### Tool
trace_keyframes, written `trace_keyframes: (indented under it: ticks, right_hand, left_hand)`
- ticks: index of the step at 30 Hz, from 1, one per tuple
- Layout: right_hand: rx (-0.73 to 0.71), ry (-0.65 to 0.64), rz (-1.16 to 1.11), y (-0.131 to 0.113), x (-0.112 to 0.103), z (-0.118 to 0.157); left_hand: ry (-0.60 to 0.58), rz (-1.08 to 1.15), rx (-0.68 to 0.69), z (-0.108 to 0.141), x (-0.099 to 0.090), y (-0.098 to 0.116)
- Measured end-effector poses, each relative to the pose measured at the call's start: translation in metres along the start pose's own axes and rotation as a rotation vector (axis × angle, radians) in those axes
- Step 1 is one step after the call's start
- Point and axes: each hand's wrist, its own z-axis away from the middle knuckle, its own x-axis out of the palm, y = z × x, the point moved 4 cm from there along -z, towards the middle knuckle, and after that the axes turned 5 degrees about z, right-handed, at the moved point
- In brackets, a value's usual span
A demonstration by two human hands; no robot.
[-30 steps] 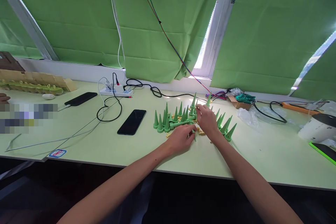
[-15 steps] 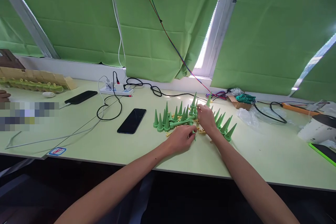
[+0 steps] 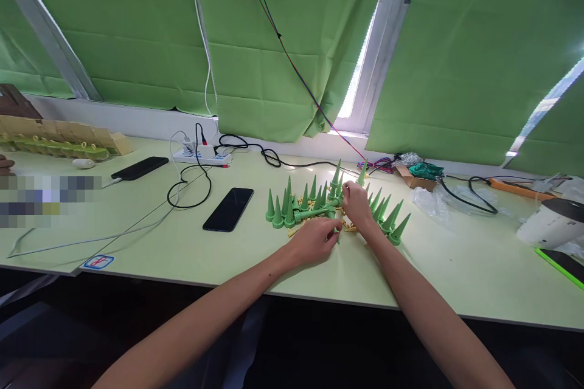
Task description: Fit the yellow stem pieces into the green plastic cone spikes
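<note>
1. My left hand (image 3: 316, 240) curls closed around a green spike (image 3: 338, 239) near the bench's (image 3: 447, 279) front edge.
2. My right hand (image 3: 358, 203) bunches; I cannot tell its hold.
3. Green cones (image 3: 277, 216) stand upright farther back; yellow pieces (image 3: 292, 232) lie loose: I judge work unfinished.

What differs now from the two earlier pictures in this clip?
Hardly anything: no pick-up or release shows. The left hand still holds a green spike; the right hand remains pinched, its contents hidden. The standing spikes and black phone kept their places.
</note>
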Motion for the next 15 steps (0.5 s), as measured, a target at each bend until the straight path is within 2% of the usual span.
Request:
trace_keyframes:
  ticks: [8, 15]
  right_hand:
    - [0.125, -0.082, -0.099, 0.0026, 0.0057, -0.0006]
    - [0.201, -0.171, 0.07, -0.0036, 0.0012, 0.0031]
  left_hand:
    - [-0.003, -0.006, 0.003, 0.0012, 0.0013, -0.0003]
    - [-0.009, -0.015, -0.006, 0.001, -0.001, 0.0024]
